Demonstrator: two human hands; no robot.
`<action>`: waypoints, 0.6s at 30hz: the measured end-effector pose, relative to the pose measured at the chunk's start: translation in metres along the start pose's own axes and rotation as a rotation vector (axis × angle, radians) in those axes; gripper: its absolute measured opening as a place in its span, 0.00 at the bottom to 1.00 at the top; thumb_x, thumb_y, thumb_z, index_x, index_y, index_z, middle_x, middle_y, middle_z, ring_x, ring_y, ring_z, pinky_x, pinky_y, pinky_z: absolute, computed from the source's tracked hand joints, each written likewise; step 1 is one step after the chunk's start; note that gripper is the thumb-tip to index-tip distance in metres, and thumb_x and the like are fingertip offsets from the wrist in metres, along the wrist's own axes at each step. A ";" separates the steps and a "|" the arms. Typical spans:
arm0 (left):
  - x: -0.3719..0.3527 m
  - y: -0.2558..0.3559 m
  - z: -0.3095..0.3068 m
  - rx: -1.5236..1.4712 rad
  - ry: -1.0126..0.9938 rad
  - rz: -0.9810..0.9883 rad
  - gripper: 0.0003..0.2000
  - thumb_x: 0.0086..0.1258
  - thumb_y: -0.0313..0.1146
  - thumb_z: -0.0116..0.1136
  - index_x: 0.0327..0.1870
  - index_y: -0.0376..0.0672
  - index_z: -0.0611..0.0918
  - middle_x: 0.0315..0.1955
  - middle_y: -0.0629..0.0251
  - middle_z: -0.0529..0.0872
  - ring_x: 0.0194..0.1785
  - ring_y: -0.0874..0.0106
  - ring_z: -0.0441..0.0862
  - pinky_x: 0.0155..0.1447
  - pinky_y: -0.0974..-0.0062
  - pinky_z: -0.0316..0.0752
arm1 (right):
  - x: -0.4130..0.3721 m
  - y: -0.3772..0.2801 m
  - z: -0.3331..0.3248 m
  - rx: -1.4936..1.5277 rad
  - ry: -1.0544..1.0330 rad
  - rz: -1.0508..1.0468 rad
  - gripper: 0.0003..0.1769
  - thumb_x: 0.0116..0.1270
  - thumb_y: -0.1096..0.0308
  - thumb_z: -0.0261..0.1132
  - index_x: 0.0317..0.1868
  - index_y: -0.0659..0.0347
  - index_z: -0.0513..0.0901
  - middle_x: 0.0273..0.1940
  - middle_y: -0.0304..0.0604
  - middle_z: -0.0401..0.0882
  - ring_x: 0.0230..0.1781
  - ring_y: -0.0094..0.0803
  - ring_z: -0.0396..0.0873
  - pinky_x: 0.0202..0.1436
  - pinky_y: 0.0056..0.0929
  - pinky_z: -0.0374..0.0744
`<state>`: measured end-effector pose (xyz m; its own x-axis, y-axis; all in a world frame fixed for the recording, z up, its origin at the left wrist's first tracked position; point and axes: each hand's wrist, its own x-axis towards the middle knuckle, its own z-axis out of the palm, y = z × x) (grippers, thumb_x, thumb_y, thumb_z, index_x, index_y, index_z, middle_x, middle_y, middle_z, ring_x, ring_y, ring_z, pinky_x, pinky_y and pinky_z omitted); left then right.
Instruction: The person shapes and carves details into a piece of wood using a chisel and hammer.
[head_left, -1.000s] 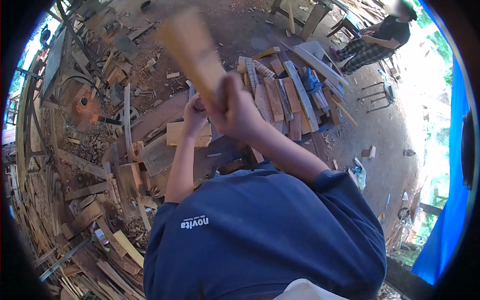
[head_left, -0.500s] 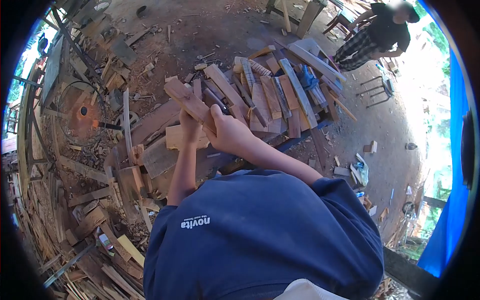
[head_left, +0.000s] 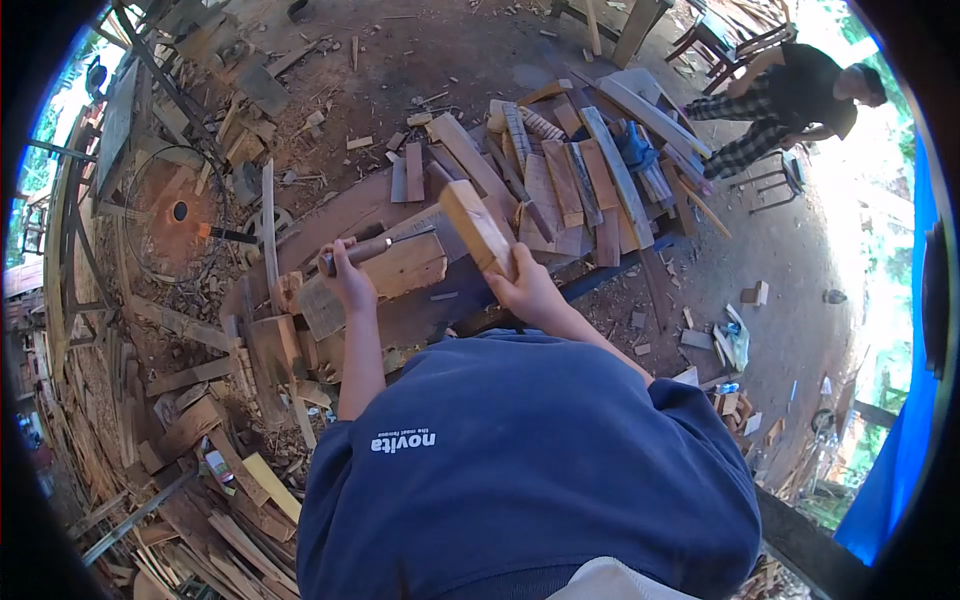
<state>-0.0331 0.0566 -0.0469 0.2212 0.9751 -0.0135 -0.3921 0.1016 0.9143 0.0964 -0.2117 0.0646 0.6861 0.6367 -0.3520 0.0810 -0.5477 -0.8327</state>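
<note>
My left hand (head_left: 354, 282) is closed around the wooden handle of a chisel (head_left: 362, 252). Its thin metal blade points to the right, over a thick wooden block (head_left: 408, 268) on the bench. In my right hand (head_left: 530, 292) is a short squared piece of wood (head_left: 474, 222), gripped at its near end and tilted up, with a pale face showing. The two hands are apart, with the chisel's tip to the left of the held wood.
Many offcuts and boards (head_left: 560, 180) lie piled on the far right of the bench. A bandsaw-like wheel (head_left: 180, 212) stands at left. Scrap wood (head_left: 230, 500) covers the lower left floor. Another person (head_left: 800, 95) stands at upper right by a stool (head_left: 775, 185).
My hands were together at the wood piece and have moved apart. The wood went right and turned; the chisel now shows in my left hand. The other person shifted rightward in view.
</note>
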 end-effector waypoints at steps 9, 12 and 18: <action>-0.018 0.018 0.040 -0.242 -0.052 0.015 0.07 0.61 0.18 0.55 0.36 0.41 0.74 0.33 0.60 0.81 0.40 0.68 0.80 0.57 0.67 0.76 | -0.010 0.036 -0.007 0.032 0.062 0.118 0.25 0.67 0.56 0.66 0.52 0.67 0.69 0.40 0.69 0.83 0.46 0.61 0.83 0.48 0.48 0.79; -0.017 0.019 0.045 -0.166 -0.236 0.143 0.08 0.53 0.15 0.50 0.32 0.39 0.74 0.30 0.59 0.78 0.39 0.68 0.78 0.55 0.67 0.75 | -0.007 0.042 -0.010 0.004 0.145 0.053 0.23 0.66 0.57 0.67 0.49 0.66 0.70 0.40 0.67 0.83 0.44 0.60 0.84 0.45 0.47 0.78; -0.007 0.022 0.043 -0.098 -0.419 0.099 0.09 0.51 0.15 0.50 0.31 0.39 0.73 0.30 0.61 0.78 0.39 0.70 0.77 0.56 0.66 0.74 | -0.007 0.060 -0.011 0.024 0.222 0.054 0.22 0.66 0.56 0.68 0.46 0.66 0.71 0.36 0.62 0.83 0.39 0.51 0.84 0.42 0.43 0.78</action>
<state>-0.0050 0.0434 -0.0098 0.5135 0.8190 0.2561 -0.5083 0.0498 0.8598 0.1043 -0.2551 0.0219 0.8314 0.4701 -0.2962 0.0239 -0.5630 -0.8261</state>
